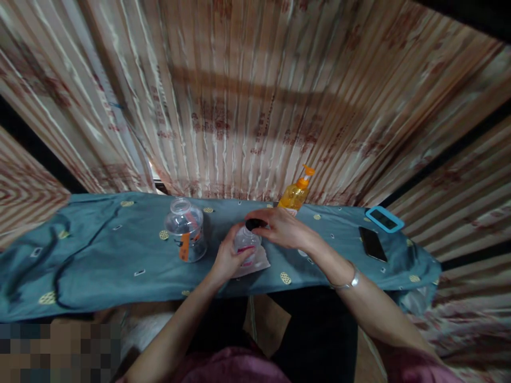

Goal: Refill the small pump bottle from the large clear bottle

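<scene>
A small clear bottle (242, 242) with pink print stands in front of me. My left hand (230, 252) is closed around its side. At its mouth is a black cap (254, 225), with the fingers of my right hand (281, 227) gripping it from the right. Whether the cap sits fully on the neck cannot be seen. A pale crumpled tissue or paper (260, 261) lies under and beside the bottle. Just behind my right hand stands a pump bottle (293, 197) of yellow liquid with an orange pump, its lower part hidden.
To the left is a larger clear plastic jar (191, 242) with an orange label and no lid on its mouth. A dark phone (372, 244) and a blue-framed device (385, 219) lie at the right. A patterned curtain (239, 117) hangs behind the teal tablecloth (131, 250).
</scene>
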`<move>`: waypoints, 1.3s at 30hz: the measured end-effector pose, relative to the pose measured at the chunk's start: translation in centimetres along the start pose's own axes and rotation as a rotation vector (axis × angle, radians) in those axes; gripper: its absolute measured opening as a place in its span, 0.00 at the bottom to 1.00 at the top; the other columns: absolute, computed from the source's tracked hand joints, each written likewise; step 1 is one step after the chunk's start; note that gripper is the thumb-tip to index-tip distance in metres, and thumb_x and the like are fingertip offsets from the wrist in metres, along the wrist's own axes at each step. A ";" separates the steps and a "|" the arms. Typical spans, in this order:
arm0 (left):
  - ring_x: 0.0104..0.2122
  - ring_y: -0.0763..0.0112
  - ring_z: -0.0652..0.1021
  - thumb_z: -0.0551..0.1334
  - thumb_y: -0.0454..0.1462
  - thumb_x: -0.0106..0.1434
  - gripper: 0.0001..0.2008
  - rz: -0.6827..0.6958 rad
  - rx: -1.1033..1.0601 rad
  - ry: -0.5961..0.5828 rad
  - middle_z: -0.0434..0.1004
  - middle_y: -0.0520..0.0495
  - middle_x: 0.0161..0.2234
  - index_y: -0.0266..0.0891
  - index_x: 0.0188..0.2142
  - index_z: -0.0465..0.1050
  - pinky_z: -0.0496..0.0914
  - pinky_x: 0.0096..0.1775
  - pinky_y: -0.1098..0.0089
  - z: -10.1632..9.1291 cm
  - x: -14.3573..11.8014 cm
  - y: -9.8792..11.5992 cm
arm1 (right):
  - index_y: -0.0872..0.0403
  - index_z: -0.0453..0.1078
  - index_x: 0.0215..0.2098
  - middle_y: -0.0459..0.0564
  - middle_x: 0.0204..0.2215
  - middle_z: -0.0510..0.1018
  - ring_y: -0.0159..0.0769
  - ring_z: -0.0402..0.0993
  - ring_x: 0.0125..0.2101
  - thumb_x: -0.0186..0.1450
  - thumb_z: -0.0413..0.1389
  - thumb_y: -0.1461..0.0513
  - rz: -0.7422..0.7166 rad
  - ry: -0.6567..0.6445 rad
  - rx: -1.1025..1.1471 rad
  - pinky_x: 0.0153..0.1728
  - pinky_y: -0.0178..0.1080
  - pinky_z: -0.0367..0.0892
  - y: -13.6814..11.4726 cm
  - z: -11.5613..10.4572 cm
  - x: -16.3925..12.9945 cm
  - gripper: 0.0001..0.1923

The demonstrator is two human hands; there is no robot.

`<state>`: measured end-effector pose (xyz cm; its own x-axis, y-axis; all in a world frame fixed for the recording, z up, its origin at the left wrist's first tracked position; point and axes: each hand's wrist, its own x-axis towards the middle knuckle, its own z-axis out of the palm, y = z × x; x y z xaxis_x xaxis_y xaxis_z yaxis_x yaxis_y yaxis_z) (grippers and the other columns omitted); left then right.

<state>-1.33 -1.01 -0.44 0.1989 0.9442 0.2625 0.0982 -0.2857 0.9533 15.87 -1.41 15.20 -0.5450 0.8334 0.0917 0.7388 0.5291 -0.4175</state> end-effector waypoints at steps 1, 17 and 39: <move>0.54 0.54 0.80 0.72 0.39 0.55 0.33 0.000 -0.010 0.006 0.80 0.41 0.55 0.39 0.59 0.69 0.72 0.59 0.54 0.1 0.0 -0.1 | 0.56 0.77 0.52 0.56 0.46 0.84 0.42 0.80 0.45 0.68 0.58 0.69 -0.021 -0.065 -0.054 0.45 0.39 0.66 -0.5 -0.4 0.5 0.16; 0.51 0.53 0.82 0.73 0.41 0.55 0.32 -0.010 0.012 0.004 0.82 0.43 0.52 0.41 0.57 0.69 0.73 0.56 0.55 -0.1 -0.1 0.0 | 0.58 0.76 0.52 0.59 0.48 0.83 0.46 0.79 0.51 0.70 0.62 0.60 0.012 -0.284 -0.434 0.47 0.38 0.67 -2.7 -1.0 2.6 0.14; 0.51 0.55 0.82 0.74 0.43 0.54 0.33 0.004 0.010 0.016 0.82 0.43 0.52 0.40 0.58 0.70 0.73 0.57 0.56 0.2 -0.1 -0.6 | 0.64 0.78 0.51 0.62 0.43 0.86 0.45 0.83 0.46 0.70 0.59 0.67 0.053 -0.393 -0.503 0.37 0.35 0.65 -3.9 -1.8 2.9 0.13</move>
<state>-1.24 -0.98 -1.09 0.1833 0.9457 0.2683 0.1072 -0.2906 0.9508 12.15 -0.81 18.72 -0.5367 0.7902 -0.2957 0.8124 0.5787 0.0720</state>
